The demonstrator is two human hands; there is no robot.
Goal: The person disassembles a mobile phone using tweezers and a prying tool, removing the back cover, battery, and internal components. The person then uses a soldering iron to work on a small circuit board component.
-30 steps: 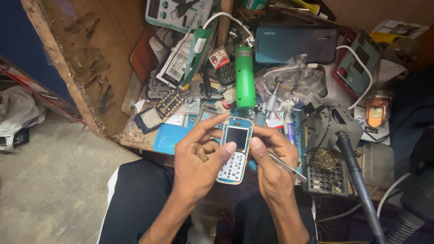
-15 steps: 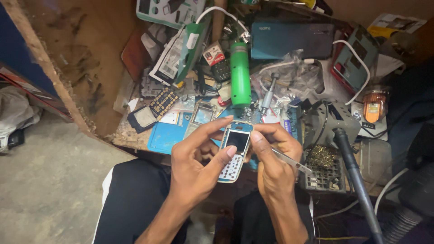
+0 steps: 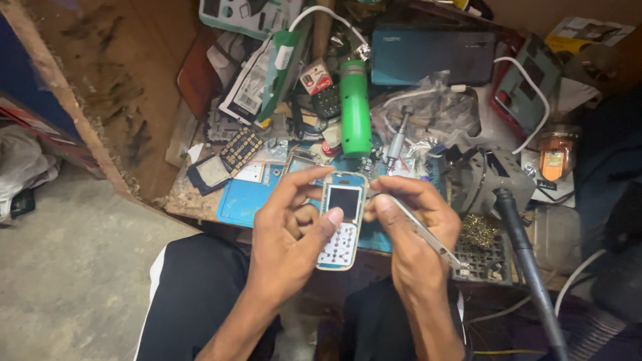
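Gleaming blue-framed keypad phone [image 3: 341,220], white-keyed

A small keypad phone [image 3: 341,220] with a blue rim, dark screen and white keys is standing nearly upright, face up, above the lap. Thin metal tweezers [image 3: 428,234] are slanting away from its right edge.

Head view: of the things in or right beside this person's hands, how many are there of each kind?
Small blue-edged keypad phones with a white keypad: 1
Thin metal tweezers: 1
Green plastic cylinders: 1
Flat blue work mats: 1
Loose dark keypad boards: 1
Total: 5
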